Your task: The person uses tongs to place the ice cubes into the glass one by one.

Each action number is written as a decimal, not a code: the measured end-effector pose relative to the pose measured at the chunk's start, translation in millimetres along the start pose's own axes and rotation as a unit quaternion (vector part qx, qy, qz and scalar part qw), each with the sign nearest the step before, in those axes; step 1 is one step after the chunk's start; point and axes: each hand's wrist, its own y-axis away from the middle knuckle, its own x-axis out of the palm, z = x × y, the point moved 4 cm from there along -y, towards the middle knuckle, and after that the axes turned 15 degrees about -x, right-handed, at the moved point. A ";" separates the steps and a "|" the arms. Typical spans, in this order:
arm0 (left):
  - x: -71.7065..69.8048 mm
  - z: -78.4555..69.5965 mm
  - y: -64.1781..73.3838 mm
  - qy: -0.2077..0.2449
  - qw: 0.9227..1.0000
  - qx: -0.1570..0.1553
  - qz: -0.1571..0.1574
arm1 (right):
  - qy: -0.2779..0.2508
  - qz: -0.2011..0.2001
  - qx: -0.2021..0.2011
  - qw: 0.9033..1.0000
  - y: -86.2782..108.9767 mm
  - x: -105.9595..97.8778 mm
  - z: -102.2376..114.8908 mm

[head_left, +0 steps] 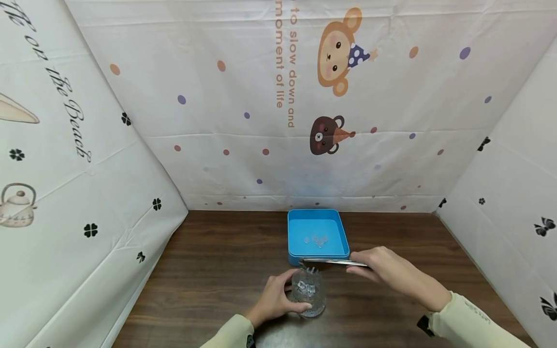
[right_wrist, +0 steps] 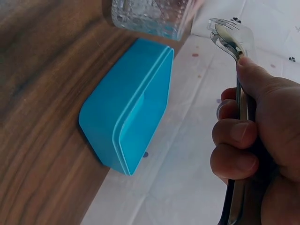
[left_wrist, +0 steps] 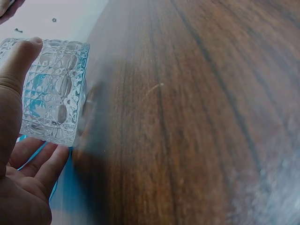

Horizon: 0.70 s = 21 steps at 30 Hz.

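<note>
In the head view, my left hand (head_left: 276, 297) holds a clear cut-glass tumbler (head_left: 314, 302) upright on the table, with thumb and fingers on opposite sides. Several clear ice-like pieces (head_left: 306, 287) show inside it. My right hand (head_left: 387, 268) grips a pair of metal serving tongs (head_left: 332, 261), whose fork-and-spoon tips hang above the glass's mouth. Something clear (right_wrist: 213, 22) shows at the tips in the right wrist view; whether it is pinched there I cannot tell. Just beyond the glass stands a blue open box (head_left: 296, 224) with several clear pieces (head_left: 319, 240) on its floor.
The dark wooden table (head_left: 217, 261) meets a white printed cloth (head_left: 243, 169) behind the box. More cloth rises at the left (head_left: 117, 193) and right (head_left: 500, 212).
</note>
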 end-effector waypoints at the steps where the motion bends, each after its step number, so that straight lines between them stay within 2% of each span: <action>1: -0.1 0.4 0.2 -0.004 1.000 -0.001 -0.002 | -0.008 0.002 0.003 1.000 1.2 1.7 1.2; 5: -0.6 2.2 0.3 -0.019 1.000 -0.007 -0.008 | -0.022 0.004 0.007 1.000 3.3 7.1 3.0; 15: -0.8 1.4 -0.9 -0.033 0.999 -0.005 -0.011 | 0.005 -0.007 -0.016 1.000 2.8 14.3 5.1; 21: -2.5 2.0 0.4 -0.058 0.998 -0.012 -0.017 | 0.023 -0.014 -0.027 0.999 3.7 19.6 4.9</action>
